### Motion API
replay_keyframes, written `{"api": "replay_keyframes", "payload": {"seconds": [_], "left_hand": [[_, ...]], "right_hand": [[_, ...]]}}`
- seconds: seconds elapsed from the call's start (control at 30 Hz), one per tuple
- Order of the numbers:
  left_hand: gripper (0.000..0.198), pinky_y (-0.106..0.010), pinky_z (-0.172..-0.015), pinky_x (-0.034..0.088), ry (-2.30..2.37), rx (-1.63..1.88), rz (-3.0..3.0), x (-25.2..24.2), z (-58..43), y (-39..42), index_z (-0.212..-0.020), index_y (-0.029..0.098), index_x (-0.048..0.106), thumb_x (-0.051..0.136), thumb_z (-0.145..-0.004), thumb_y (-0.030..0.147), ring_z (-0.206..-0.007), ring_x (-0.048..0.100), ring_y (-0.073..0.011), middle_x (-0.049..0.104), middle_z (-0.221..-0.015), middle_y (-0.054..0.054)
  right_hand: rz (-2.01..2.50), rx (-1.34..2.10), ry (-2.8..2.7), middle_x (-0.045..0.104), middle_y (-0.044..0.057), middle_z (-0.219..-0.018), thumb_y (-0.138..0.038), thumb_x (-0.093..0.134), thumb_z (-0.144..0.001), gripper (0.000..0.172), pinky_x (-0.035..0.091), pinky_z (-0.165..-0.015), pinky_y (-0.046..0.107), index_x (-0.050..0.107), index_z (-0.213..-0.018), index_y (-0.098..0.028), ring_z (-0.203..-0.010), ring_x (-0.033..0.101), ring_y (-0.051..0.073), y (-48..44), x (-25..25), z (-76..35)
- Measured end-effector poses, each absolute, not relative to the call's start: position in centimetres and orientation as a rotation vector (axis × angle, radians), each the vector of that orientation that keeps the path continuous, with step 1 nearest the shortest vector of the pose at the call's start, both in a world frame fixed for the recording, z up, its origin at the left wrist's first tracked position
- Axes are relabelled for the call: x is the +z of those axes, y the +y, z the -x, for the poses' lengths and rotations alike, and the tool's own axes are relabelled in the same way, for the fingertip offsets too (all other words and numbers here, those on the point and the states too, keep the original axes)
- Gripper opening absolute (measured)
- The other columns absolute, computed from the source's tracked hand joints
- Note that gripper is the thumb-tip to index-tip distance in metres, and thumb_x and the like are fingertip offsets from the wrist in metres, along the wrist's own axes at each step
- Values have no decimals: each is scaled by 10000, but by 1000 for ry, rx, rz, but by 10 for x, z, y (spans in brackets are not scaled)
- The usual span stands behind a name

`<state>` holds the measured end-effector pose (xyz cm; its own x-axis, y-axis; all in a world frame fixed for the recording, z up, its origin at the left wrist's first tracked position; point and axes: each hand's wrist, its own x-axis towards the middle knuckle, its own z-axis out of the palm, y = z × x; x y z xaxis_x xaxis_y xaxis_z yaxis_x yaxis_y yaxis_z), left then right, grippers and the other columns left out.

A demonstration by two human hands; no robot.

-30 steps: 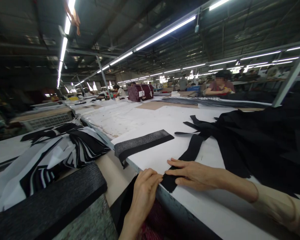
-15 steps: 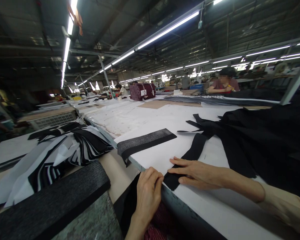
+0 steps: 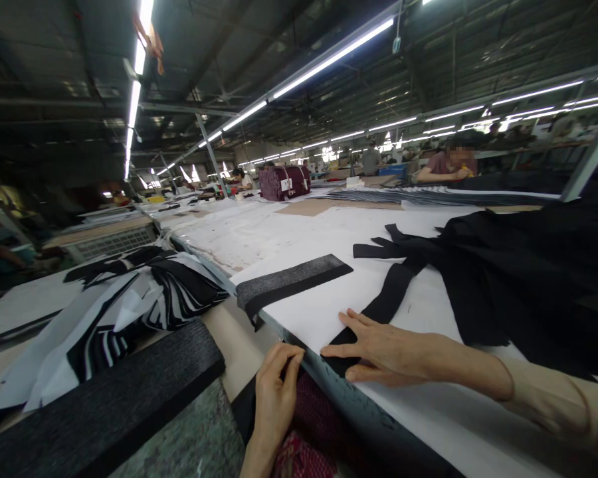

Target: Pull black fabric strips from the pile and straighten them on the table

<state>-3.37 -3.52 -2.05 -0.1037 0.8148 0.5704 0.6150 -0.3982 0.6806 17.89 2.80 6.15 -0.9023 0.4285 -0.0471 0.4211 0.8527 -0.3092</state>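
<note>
My right hand [image 3: 379, 348] lies spread on a black fabric strip [image 3: 393, 289], pressing its near end against the white tabletop beside the edge. Just off that edge is my left hand [image 3: 275, 388], its thumb and fingertips pinched together. What sits in the pinch, if anything, is too small or hidden to make out. Beyond the hands rests a neat stack of grey-topped black strips [image 3: 294, 280], one end drooping over the table's edge. The black strip under my right hand runs back toward a large heap of black fabric [image 3: 523, 279] on the right.
The white table [image 3: 289, 232] ends in a blue-grey edge. On a lower surface at left lie a long dark grey fabric stack [image 3: 114, 398] and fanned black and white pieces [image 3: 164, 289]. A tied maroon bundle [image 3: 284, 182] stands farther back; a person [image 3: 441, 166] works at right.
My left hand has moved left and slightly down, away from the strip's end. The right hand has slid a little left toward the edge, still flat on the strip.
</note>
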Motion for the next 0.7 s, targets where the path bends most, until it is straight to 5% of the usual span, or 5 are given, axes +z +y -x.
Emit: {"api": "replay_keyframes", "payload": {"seconds": [0.17, 0.33, 0.53, 0.7], "left_hand": [[214, -326, -817, 455, 1565, 1603, -2069, -14, 27, -20, -971, 202, 591, 392, -898, 225, -909, 554, -187, 606, -932, -61], [246, -380, -826, 457, 1475, 1435, -2338, -3, -6, -19, -1066, 201, 586, 458, -856, 201, -964, 537, -224, 598, -1021, -85], [258, -283, -826, 448, 1336, 983, -2478, 22, -23, 10, -810, 209, 647, 405, -900, 221, -900, 557, -154, 627, -895, -29], [308, -360, -930, 386, 1777, 743, -2508, 27, -3, 92, -1133, 144, 557, 465, -839, 161, -1092, 490, -219, 548, -1179, -102]], "right_hand": [[606, 450, -2957, 307, 112, -1429, -451, 454, -881, 439, 152, -1040, 588, 463, -1295, -307, -1330, 160, 335, 21, 61, -181], [702, 315, -2613, 600, 58, -1168, -329, 247, -965, 392, 188, -1086, 431, 510, -1242, -240, -1126, 505, 170, 29, 67, -183], [1550, -5, -2485, 243, 256, -1417, -504, 307, -908, 624, 170, -978, 647, 314, -1387, -103, -1292, 179, 439, 63, 29, -198], [1044, 223, -2838, 186, 126, -1472, -512, 220, -934, 573, 138, -1072, 506, 225, -1424, -215, -1343, 86, 314, 95, 18, -225]]}}
